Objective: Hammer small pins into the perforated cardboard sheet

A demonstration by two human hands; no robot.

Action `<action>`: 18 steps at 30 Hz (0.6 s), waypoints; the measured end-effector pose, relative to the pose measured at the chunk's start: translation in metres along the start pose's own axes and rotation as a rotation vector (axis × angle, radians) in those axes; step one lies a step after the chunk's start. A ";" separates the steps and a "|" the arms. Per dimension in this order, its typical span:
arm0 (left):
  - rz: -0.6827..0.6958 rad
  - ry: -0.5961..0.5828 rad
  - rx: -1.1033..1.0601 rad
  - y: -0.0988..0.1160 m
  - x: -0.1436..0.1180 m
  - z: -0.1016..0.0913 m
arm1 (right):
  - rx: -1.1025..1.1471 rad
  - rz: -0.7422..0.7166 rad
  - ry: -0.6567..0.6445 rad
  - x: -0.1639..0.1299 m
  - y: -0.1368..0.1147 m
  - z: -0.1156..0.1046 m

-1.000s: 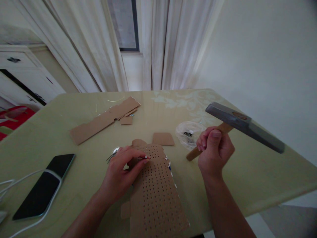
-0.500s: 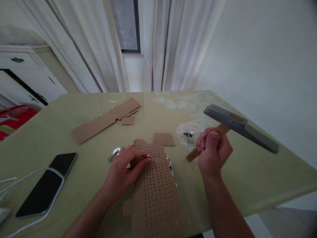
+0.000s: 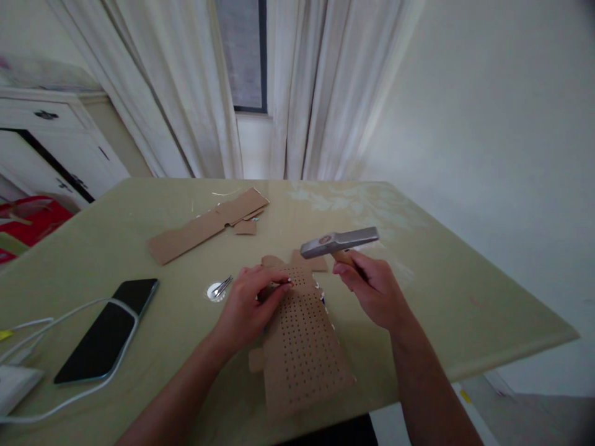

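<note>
Head view: the left hand (image 3: 251,303) pinched, maybe, a nail (image 3: 289,280) at the holey cardboard (image 3: 309,341), six o'clock. The right hand (image 3: 374,288) curled tight round a hammer (image 3: 341,241), two o'clock from the nail. A crooked swing could have hit the left hand.

Right fingers (image 3: 348,276) mostly hide the hammer handle (image 3: 343,257); item (image 3: 290,281) in left fingers (image 3: 272,277) too small to tell.

No lettering or number can be read — neither on the grey steel-headed hammer (image 3: 356,237) right of centre nor on the flat black rectangular phone (image 3: 102,341) at lower left.
</note>
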State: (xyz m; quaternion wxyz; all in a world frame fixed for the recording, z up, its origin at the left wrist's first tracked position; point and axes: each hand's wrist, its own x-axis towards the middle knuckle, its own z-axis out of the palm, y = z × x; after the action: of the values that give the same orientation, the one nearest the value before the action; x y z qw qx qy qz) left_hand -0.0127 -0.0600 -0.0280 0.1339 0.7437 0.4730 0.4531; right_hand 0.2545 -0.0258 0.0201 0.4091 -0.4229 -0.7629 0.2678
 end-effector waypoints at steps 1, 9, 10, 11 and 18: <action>0.008 -0.002 -0.003 0.001 0.001 0.000 | -0.066 -0.018 -0.045 0.000 -0.008 -0.002; 0.013 -0.027 -0.034 -0.001 0.005 0.003 | -0.351 -0.106 -0.101 0.007 -0.049 -0.012; 0.008 -0.026 -0.038 -0.002 0.005 0.004 | -0.400 -0.084 -0.133 0.008 -0.051 -0.012; 0.000 -0.026 -0.042 -0.003 0.005 0.005 | -0.460 -0.054 -0.181 0.008 -0.054 -0.012; -0.054 -0.053 -0.065 -0.005 0.006 0.008 | -0.688 0.085 -0.272 0.012 -0.080 -0.018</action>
State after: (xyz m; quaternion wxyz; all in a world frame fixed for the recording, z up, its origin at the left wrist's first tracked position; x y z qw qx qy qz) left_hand -0.0087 -0.0504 -0.0319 0.1826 0.7377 0.4743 0.4444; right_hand 0.2317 -0.0542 0.0946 0.1265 -0.5277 -0.8374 0.0660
